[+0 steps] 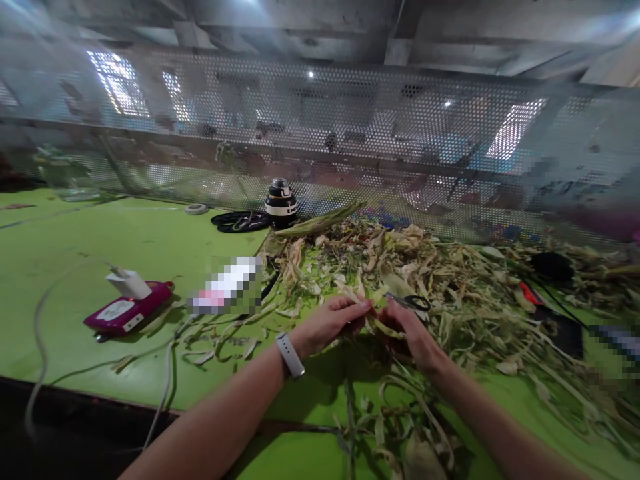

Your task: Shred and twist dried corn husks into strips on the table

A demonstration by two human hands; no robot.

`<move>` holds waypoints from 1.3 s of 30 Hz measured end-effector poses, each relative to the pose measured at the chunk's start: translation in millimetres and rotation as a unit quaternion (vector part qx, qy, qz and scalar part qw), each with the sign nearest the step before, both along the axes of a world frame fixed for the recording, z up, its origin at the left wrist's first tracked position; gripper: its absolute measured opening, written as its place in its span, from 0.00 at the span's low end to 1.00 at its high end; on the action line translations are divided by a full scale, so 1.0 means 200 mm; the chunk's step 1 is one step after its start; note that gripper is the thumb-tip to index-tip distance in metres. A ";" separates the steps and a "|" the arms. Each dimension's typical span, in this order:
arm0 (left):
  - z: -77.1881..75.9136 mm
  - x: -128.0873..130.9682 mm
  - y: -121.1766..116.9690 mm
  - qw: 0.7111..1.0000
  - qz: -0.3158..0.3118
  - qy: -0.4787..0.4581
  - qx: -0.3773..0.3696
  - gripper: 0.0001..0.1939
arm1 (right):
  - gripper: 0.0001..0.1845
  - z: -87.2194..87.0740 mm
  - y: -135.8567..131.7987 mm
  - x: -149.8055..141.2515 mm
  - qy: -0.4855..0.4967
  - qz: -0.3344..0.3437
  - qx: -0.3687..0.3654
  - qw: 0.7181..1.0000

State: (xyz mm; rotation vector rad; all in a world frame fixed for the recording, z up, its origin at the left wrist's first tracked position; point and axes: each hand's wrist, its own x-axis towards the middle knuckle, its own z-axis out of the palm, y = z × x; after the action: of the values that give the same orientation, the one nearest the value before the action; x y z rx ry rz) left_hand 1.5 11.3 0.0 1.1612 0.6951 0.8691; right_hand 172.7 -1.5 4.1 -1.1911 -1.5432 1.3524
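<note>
My left hand [334, 325], with a pale watch band [290, 355] at its wrist, pinches a yellowish-green strip of dried husk [383, 327] between thumb and fingers. Closed on the same strip from the other side is my right hand [407, 331]; some of its fingers are hidden. Just behind the right fingers are scissors with black handles [418, 303], among the leaf scraps. A heap of dry, curled husk leaves [400, 257] spreads beyond and to the right of both hands. More loose strips [390, 427] lie on the green table in front of me.
On the left, a magenta power strip [127, 311] carries a white charger [129, 284]; its cable runs to a blurred phone [227, 287]. A black bottle [281, 203] stands at the back beside a dark round mat [240, 221]. Perforated metal panel [320, 120] closes the table's rear.
</note>
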 end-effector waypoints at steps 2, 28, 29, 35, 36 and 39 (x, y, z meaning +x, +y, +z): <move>0.00 0.01 -0.01 0.998 -0.039 0.036 0.015 0.20 | 0.29 0.00 0.01 -0.01 0.016 -0.004 -0.005 1.000; 0.01 0.02 -0.03 0.991 -0.096 0.090 0.010 0.20 | 0.24 -0.05 0.01 -0.06 0.014 -0.040 0.055 0.998; 0.00 0.02 -0.03 0.989 -0.108 0.100 0.011 0.19 | 0.24 -0.06 0.01 -0.06 0.004 -0.040 0.077 0.996; 0.01 0.02 -0.04 0.986 -0.121 0.111 -0.022 0.18 | 0.28 -0.07 0.03 -0.05 -0.012 -0.048 0.006 0.999; 0.01 0.02 -0.05 0.989 -0.107 0.101 -0.027 0.18 | 0.28 -0.06 0.04 -0.04 -0.004 -0.054 -0.003 0.999; -0.02 0.03 -0.04 0.996 -0.055 0.061 -0.039 0.17 | 0.27 -0.03 0.05 -0.04 0.015 -0.067 -0.013 0.998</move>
State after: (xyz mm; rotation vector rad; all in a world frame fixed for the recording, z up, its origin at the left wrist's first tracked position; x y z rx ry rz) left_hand 7.3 3.3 -3.9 1.1780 0.7503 0.6779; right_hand 165.6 7.9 -2.7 -1.2609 -1.4038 1.2993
